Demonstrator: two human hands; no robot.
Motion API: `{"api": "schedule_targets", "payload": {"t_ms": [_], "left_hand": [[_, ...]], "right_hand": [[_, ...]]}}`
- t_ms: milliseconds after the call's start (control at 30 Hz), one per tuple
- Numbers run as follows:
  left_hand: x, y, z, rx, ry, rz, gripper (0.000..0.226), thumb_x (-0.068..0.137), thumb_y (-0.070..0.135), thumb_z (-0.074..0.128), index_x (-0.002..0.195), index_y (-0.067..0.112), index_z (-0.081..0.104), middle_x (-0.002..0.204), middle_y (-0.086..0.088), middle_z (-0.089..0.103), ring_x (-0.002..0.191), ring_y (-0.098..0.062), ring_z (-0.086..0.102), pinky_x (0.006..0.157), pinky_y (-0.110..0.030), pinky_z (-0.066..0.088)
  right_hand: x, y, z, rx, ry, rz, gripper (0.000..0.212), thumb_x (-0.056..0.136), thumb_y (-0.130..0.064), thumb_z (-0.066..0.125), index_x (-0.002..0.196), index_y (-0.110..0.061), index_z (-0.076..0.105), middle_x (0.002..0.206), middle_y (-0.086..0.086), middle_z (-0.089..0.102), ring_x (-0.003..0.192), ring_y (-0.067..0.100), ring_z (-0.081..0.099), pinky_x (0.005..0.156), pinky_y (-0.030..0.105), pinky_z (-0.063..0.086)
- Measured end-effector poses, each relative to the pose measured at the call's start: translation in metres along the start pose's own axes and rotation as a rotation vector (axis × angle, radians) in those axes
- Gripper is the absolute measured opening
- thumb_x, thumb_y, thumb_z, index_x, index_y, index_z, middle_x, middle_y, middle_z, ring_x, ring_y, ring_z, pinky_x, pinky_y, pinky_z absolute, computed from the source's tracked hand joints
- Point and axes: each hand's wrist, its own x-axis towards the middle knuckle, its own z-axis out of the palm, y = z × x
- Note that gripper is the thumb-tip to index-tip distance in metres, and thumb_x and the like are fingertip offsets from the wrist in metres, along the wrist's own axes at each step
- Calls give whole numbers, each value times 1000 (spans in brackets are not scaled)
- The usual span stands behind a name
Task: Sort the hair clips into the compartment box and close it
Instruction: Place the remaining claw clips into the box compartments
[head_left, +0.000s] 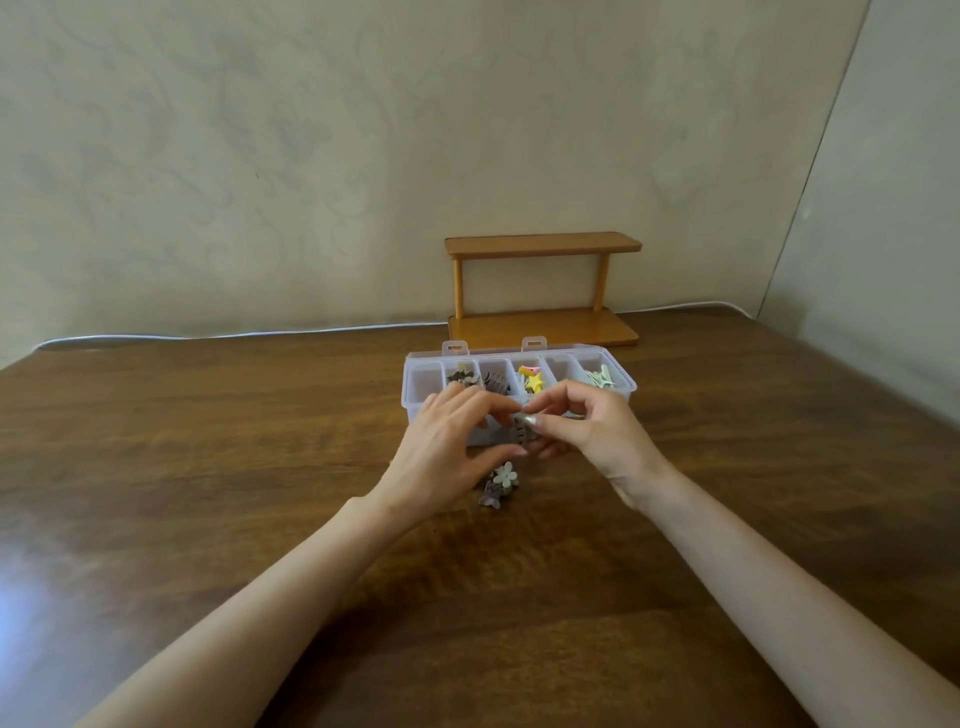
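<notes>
Head view: left hand (447, 441) and right hand (597, 431) fingers pinch one toothed clip (522, 434).

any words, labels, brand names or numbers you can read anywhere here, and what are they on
None: no text can be read in this view.
compartment box: clear plastic, no label or brand showing.
wooden shelf, table, wall: no print.
hair clips on the table and the dark claw clip pinched by the right hand: no markings can be made out.
</notes>
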Motion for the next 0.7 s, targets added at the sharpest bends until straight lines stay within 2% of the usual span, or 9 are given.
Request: {"api": "schedule_targets", "payload": {"t_ms": [133, 267, 367, 467, 567, 700], "left_hand": [[0, 1, -3, -2, 34, 0, 40, 78, 50, 56, 106, 21, 61, 94, 8, 60, 87, -7, 48, 72, -34, 49], [1, -1, -6, 113, 128, -13, 35, 80, 48, 52, 101, 21, 62, 94, 8, 62, 87, -7, 49, 72, -30, 46], [4, -13, -11, 203, 272, -133, 27, 83, 40, 58, 101, 21, 60, 96, 7, 62, 87, -10, 51, 75, -29, 42], [3, -32, -16, 246, 359, -298, 24, 84, 31, 63, 105, 21, 60, 98, 7, 64, 88, -15, 53, 77, -33, 43], [0, -41, -18, 211, 364, -406, 25, 84, 29, 64, 107, 20, 61, 96, 6, 66, 85, -13, 51, 75, -33, 43], [0, -43, -16, 169, 348, -427, 36, 86, 30, 62, 119, 18, 56, 95, 8, 65, 88, -12, 50, 79, -34, 43]], "right_hand": [[4, -2, 8, 49, 41, 19, 8, 85, -2, 63, 94, -1, 64, 79, 9, 65, 67, 17, 68, 62, 26, 56], [5, 0, 16, 67, 110, 11, 6, 88, -7, 61, 93, -8, 64, 85, 11, 67, 70, 17, 69, 58, 23, 53], [0, 16, 18, -283, 147, -117, 11, 88, -9, 61, 95, -16, 65, 85, -3, 63, 68, 7, 63, 62, 17, 49], [-2, 29, 18, -620, 41, -209, 27, 87, -6, 61, 103, -27, 67, 98, -8, 59, 82, 2, 56, 78, 19, 46], [-2, 32, 19, -696, -82, -184, 38, 91, -5, 55, 115, -33, 64, 111, -8, 55, 100, 8, 53, 91, 27, 45], [-4, 33, 20, -747, -145, -169, 42, 92, -6, 51, 118, -36, 62, 110, -12, 52, 111, 9, 47, 94, 30, 43]]}}
